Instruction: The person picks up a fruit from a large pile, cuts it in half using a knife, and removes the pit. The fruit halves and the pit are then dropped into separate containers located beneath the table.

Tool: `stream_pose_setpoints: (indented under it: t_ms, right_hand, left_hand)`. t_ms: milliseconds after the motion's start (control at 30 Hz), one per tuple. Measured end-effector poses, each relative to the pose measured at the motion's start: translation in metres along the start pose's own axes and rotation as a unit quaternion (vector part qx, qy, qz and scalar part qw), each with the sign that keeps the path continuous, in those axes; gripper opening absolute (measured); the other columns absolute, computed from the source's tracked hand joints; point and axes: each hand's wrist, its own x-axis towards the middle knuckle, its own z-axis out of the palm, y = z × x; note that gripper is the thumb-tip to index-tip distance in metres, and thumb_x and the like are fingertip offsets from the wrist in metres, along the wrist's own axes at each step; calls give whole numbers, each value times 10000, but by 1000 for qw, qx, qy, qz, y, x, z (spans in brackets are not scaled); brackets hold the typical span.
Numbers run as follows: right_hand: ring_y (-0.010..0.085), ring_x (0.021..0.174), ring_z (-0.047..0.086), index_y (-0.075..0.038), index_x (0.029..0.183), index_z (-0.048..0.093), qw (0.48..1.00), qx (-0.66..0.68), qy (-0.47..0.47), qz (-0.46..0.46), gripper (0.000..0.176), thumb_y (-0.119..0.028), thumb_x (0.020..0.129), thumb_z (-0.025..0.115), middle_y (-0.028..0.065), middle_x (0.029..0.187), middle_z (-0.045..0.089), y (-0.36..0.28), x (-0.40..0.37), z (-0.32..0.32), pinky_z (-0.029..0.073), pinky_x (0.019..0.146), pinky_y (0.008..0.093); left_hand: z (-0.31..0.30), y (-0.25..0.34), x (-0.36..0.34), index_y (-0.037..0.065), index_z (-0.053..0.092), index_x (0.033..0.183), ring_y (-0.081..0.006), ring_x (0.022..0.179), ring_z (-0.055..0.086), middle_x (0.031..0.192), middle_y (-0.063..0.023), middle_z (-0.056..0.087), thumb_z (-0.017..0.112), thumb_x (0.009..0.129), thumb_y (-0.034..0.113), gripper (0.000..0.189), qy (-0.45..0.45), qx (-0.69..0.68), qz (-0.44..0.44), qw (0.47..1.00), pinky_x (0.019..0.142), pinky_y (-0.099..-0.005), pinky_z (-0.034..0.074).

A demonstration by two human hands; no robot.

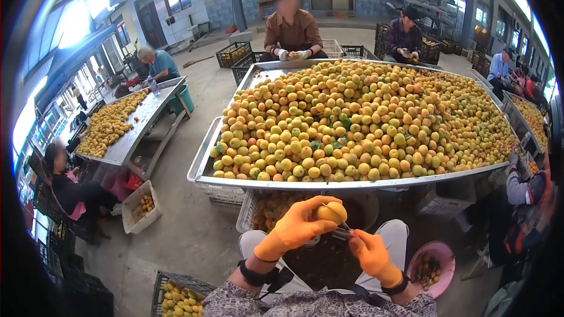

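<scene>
My left hand (294, 226), in an orange glove, is closed around a yellow-orange apricot (332, 212) over my lap. My right hand (374, 256), also gloved in orange, grips a small metal tool (342, 233) with a thin end that meets the underside of the apricot. Its exact kind I cannot tell. Just beyond my hands rises a metal-rimmed table (294, 185) heaped with apricots (352, 123). Below its edge, partly behind my left hand, a crate (245, 214) holds more fruit.
A pink basin (447, 270) with dark fruit pieces stands right of my knee. To my lower left is a black crate (155, 293) of apricots. Two people (292, 29) (402, 38) work across the table. Another fruit table (126, 144) and a white crate (141, 223) are at left.
</scene>
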Motion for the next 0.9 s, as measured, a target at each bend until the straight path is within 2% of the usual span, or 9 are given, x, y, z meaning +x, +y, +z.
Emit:
stream_pose_setpoints:
  t_ms: [167,300,367,400,433,500,633,700,900]
  right_hand:
    - [41,534,407,-8,957,638,989,115,91,-22,213,-132,823,749,-37,571,489,-9,-9,-12,337,479,241]
    - [68,646,519,-28,1159,628,998,21,10,-53,447,-84,747,793,20,723,600,-18,26,0,453,603,244]
    - [80,714,568,-40,1226,613,996,-6,-44,-81,540,-78,723,806,38,812,648,-11,38,1,493,676,245]
    - [84,794,585,-47,1248,604,993,17,-88,-73,581,-74,706,811,47,901,663,-10,41,1,495,754,245]
    - [88,873,603,-54,1271,595,988,40,-132,-64,623,-71,690,817,56,990,679,-10,42,1,497,831,245]
    - [86,928,609,-48,1241,608,988,31,-144,-49,605,-70,677,825,61,1032,681,-11,41,3,493,861,248]
    - [111,947,609,-15,1214,594,976,147,-158,0,611,-23,651,833,50,1037,660,9,38,8,503,856,260]
    - [122,949,608,-6,1207,584,955,252,-145,65,622,1,638,835,46,1036,648,12,34,8,507,846,261]
    - [110,873,589,-6,1116,571,946,293,-114,81,568,62,611,823,22,965,611,12,29,17,498,752,228]
  left_hand:
    - [-7,-64,2,-46,540,1188,-174,880,618,1020,-112,643,575,943,236,376,25,-251,47,967,782,-253,486]
    - [7,-85,-6,-28,549,1180,-170,836,564,1119,-130,593,570,935,139,297,-63,-405,-69,910,705,-266,466]
    - [13,-86,-9,22,559,1179,-172,841,557,1160,-121,559,591,907,34,274,-34,175,236,955,712,-273,465]
    - [20,-69,-19,74,562,1169,-182,858,558,1136,-119,549,621,844,-65,358,2,-52,-10,999,730,-270,469]
    - [18,-75,-21,74,562,1169,-182,858,558,1136,-119,549,621,844,-65,358,6,-55,-13,998,730,-270,469]
    - [10,-93,-23,76,560,1191,-179,844,547,1081,-113,548,661,816,-41,405,-25,156,246,956,728,-258,467]
    - [7,-104,-28,26,559,1178,-186,816,538,1102,-118,550,609,805,-10,378,-66,-29,20,997,701,-266,459]
    - [14,-78,-29,-5,556,1141,-193,766,534,1094,-122,558,530,766,-7,376,-40,-519,-107,847,665,-273,446]
    - [15,-96,-39,18,546,1007,-103,657,484,916,-60,537,557,808,5,199,47,-416,-87,904,559,-209,370]
